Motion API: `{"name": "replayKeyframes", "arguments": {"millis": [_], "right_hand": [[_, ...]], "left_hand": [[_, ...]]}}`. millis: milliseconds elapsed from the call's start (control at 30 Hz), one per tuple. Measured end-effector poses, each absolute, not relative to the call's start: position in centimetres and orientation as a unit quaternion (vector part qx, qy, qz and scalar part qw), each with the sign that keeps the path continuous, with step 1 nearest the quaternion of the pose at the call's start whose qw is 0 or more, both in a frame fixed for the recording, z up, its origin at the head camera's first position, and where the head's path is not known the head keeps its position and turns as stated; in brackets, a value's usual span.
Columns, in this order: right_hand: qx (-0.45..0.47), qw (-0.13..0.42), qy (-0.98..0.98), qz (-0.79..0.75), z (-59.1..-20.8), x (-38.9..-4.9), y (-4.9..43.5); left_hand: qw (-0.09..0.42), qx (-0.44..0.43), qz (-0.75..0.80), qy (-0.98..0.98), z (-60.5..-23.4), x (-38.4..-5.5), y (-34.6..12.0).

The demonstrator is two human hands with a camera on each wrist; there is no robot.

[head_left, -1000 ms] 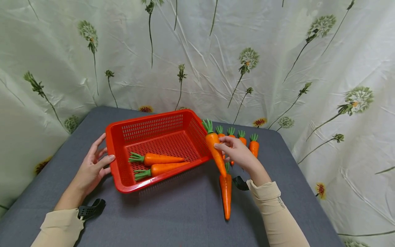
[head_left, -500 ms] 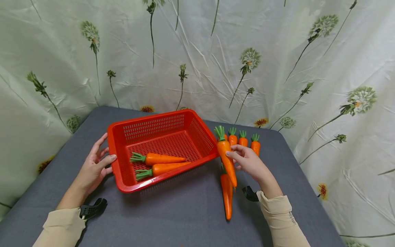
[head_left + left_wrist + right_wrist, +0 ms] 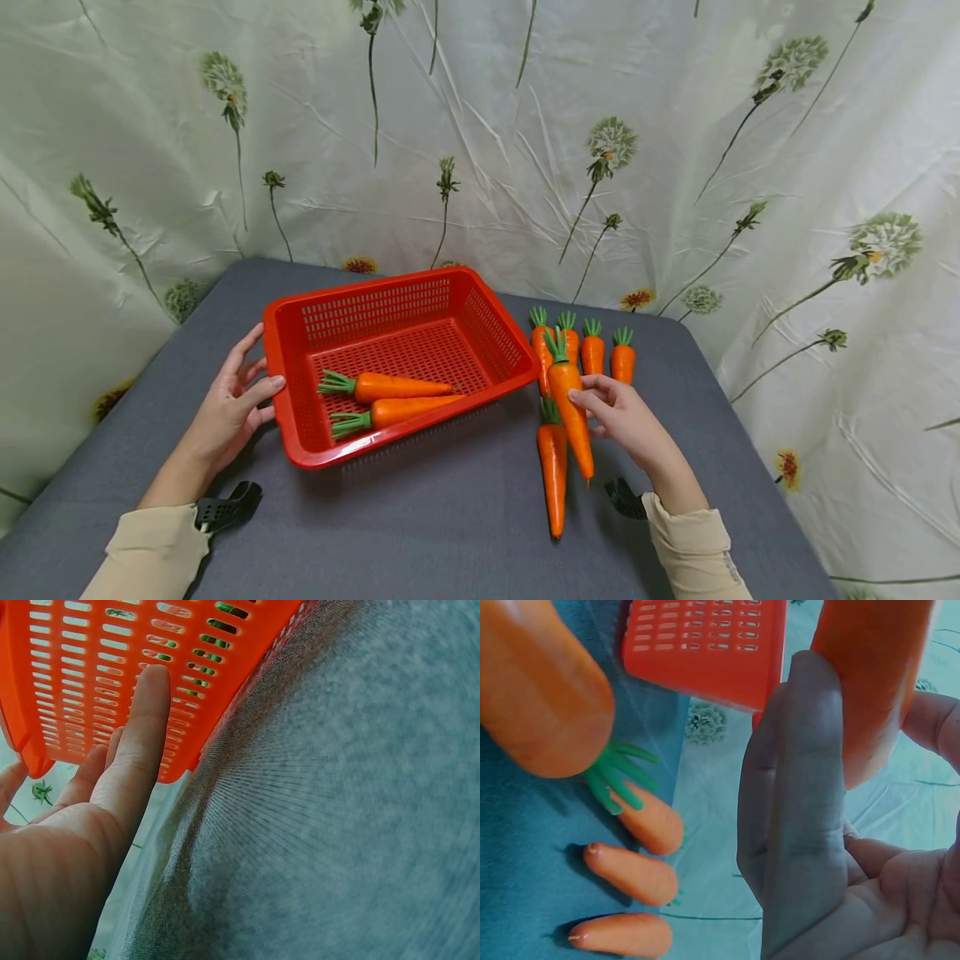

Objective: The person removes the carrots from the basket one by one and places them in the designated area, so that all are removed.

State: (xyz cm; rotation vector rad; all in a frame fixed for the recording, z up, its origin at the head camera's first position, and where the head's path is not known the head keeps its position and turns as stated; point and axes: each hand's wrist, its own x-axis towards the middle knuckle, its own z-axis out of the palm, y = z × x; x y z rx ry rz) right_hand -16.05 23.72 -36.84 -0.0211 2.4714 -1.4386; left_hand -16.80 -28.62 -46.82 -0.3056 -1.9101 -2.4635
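My right hand (image 3: 618, 412) pinches an orange carrot (image 3: 572, 408) with green leafy stubs between thumb and fingers, its tip pointing down toward me. Below and left of it another carrot (image 3: 553, 479) lies on the cloth. In the right wrist view the held carrot (image 3: 874, 682) fills the upper right, its ends out of frame. My left hand (image 3: 225, 417) touches the left side of a red plastic basket (image 3: 307, 454), fingers fairly straight against its outer wall. Two carrots, the upper carrot (image 3: 397, 386) and the lower carrot (image 3: 412, 410), lie inside the basket.
Behind my right hand several carrots stand in a row on the table, the rightmost carrot (image 3: 622, 360) nearest the corner. Grey cloth (image 3: 420, 533) covers the table. A white floral curtain (image 3: 495, 208) hangs along its back and sides.
My right hand has moved right and toward me with the carrot, away from the basket's right edge. The left hand and basket stay in place.
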Motion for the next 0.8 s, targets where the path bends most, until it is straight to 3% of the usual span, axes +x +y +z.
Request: {"name": "replayKeyframes", "arguments": {"millis": [800], "right_hand": [[0.055,0.138,0.844,-0.516,-40.3,-13.0,26.1]], "left_hand": [[0.009,-0.090,-0.778,-0.622,-47.0,-16.8,-28.6]]}}
